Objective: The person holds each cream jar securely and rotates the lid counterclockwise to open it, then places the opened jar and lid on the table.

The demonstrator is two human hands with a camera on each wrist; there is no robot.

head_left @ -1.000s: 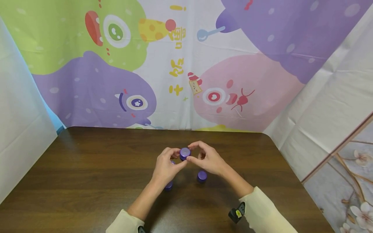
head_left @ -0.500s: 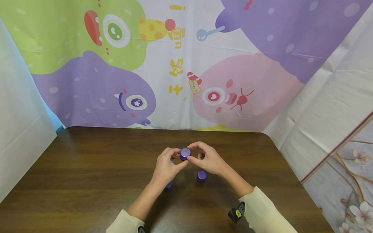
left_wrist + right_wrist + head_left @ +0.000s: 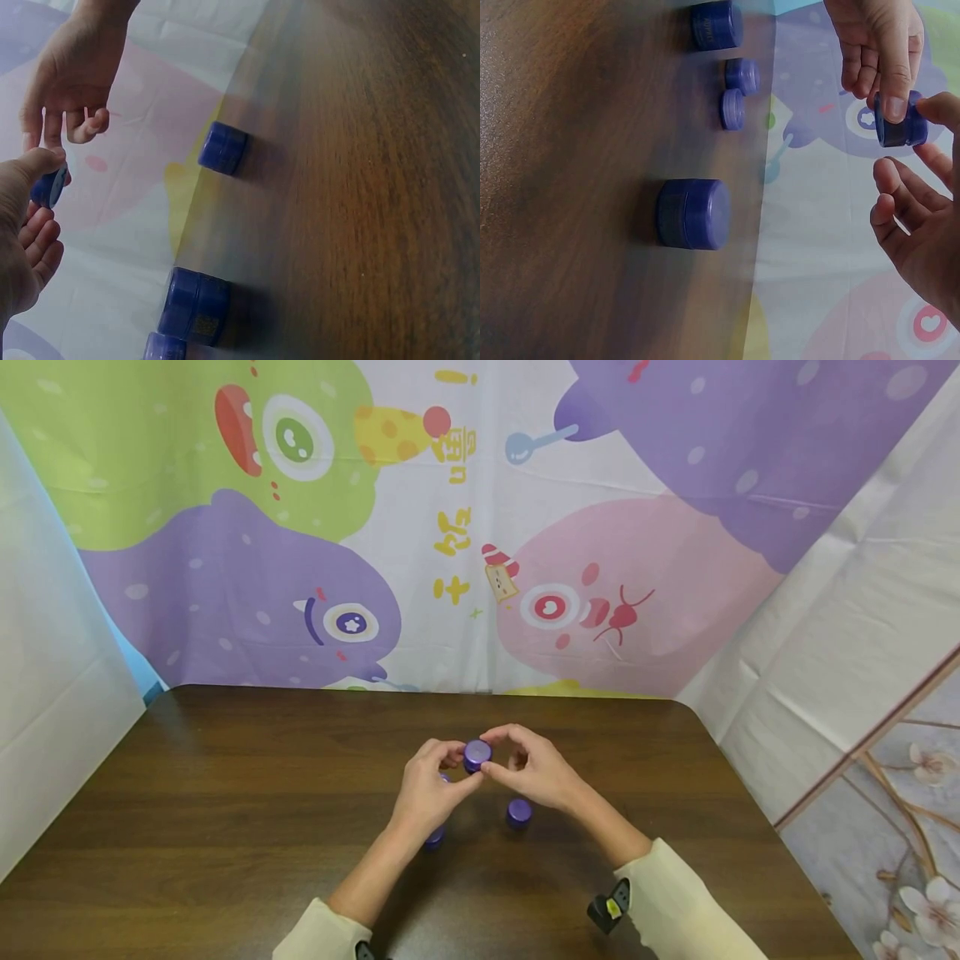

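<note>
Both hands hold one small purple jar (image 3: 477,755) up above the table. My left hand (image 3: 427,789) pinches its lower part between thumb and fingers, while my right hand (image 3: 543,768) has thumb and fingertips at its upper part. In the right wrist view the held jar (image 3: 911,124) lies tilted, with a left thumb across its side. A lidded purple jar (image 3: 518,813) stands on the table below the right hand. Another purple jar (image 3: 433,838) is partly hidden behind the left wrist.
A small purple jar (image 3: 744,76) and a flat purple piece like a lid (image 3: 733,109) stand close together on the wooden table (image 3: 262,827). Beyond its back edge hangs a cartoon-printed curtain (image 3: 450,643). Pale cloth hangs at both sides.
</note>
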